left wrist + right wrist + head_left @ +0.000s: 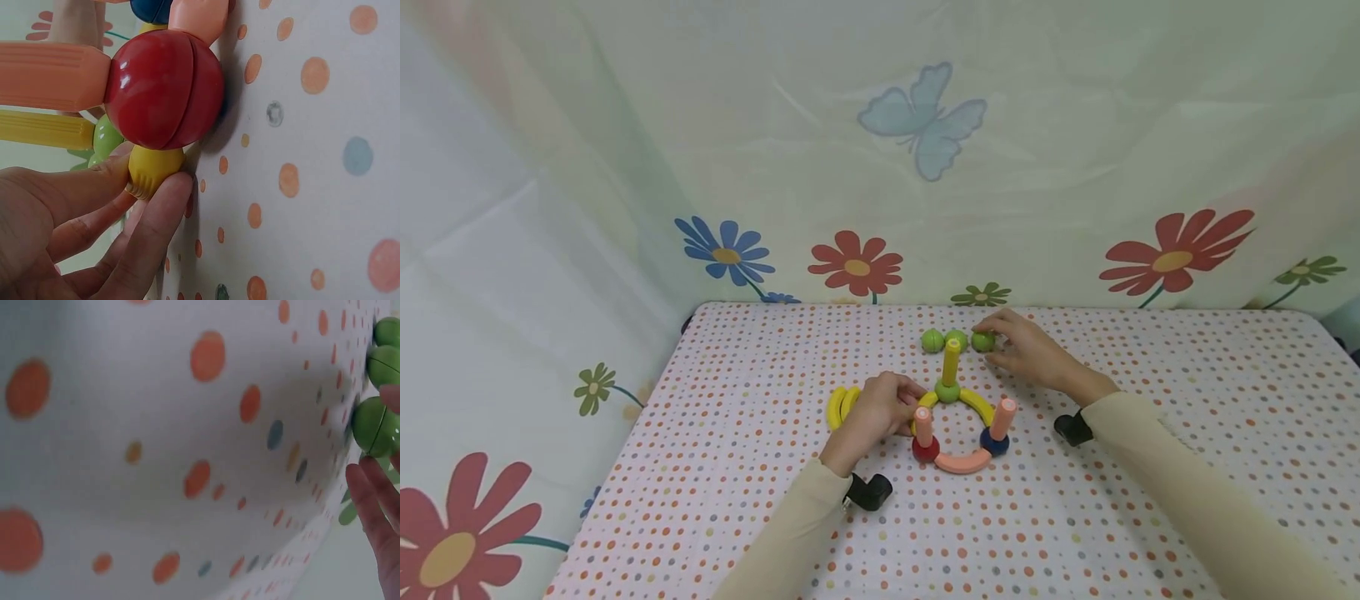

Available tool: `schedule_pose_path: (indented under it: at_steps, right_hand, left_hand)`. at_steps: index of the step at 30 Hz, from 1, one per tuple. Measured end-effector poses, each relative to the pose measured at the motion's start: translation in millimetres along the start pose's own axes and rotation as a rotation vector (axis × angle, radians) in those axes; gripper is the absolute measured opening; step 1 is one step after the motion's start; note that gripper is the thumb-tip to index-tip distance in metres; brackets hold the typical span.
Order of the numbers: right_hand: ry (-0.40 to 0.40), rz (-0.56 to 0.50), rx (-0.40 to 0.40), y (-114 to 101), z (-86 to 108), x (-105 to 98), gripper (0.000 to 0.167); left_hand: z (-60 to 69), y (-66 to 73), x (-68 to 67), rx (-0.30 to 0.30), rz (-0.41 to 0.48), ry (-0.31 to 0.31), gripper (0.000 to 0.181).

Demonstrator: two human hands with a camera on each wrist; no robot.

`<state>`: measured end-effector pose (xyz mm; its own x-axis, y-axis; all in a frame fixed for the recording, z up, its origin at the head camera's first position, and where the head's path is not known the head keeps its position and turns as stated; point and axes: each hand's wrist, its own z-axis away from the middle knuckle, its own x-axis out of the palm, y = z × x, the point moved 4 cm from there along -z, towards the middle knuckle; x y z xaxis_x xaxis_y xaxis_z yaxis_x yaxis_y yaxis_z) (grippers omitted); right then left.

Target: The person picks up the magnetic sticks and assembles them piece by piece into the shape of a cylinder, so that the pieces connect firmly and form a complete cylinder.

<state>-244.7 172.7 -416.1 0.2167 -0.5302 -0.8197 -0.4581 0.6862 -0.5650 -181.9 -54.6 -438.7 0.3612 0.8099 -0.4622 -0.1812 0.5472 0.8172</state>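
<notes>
My left hand [880, 406] pinches a yellow curved piece [153, 167] beside a red ball [165, 90]. This piece belongs to a ring on the table, joined with another yellow arc [977, 406], a pink arc [964, 462], a green ball [947, 391] and a dark blue ball [995, 442]. A yellow rod [951, 363] and two pink rods [1003, 419] stand up from the ring's balls. Behind the ring, my right hand [1030, 350] holds the rightmost loose green ball [375, 427] between thumb and fingers; most of that hand lies outside the right wrist view.
Two more loose green balls [933, 340] sit in a row left of the held one. Yellow curved pieces [837, 408] lie left of my left hand. The dotted table [700, 500] meets a flowered curtain [1037, 167] at its back edge.
</notes>
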Motion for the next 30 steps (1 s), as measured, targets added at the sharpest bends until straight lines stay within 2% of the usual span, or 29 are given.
schedule_pose_path:
  at_steps: [5, 10, 14, 18, 21, 27, 30]
  right_hand:
    - [0.065, 0.001, 0.043, 6.7, -0.6, 8.7, 0.033]
    - [0.083, 0.003, 0.073, 11.0, 3.9, 11.7, 0.032]
    - [0.09, -0.003, 0.097, 10.6, 8.5, 6.1, 0.032]
    - [0.094, -0.065, 0.105, 2.6, 10.0, -7.1, 0.035]
    - [0.112, -0.124, 0.068, -9.5, 10.2, -22.5, 0.035]
    - [0.126, -0.191, -0.106, -47.7, 8.6, -54.4, 0.034]
    - [0.098, -0.228, -0.17, -68.3, 6.6, -64.0, 0.035]
  left_hand:
    - [0.5, -0.9, 0.5, -0.003, 0.01, -0.004, 0.02]
    - [1.3, -2.6, 1.5, -0.017, 0.014, -0.005, 0.021]
    - [2.6, -1.3, -0.2, 0.008, 0.02, -0.006, 0.019]
    - [3.2, 0.6, -2.4, 0.015, 0.025, 0.0, 0.02]
    - [2.2, 1.1, -2.4, 0.007, 0.02, 0.002, 0.02]
    - [0.8, 0.3, -0.7, -0.001, 0.015, 0.0, 0.019]
    - [1.4, 0.2, 0.0, 0.005, 0.017, -0.005, 0.019]
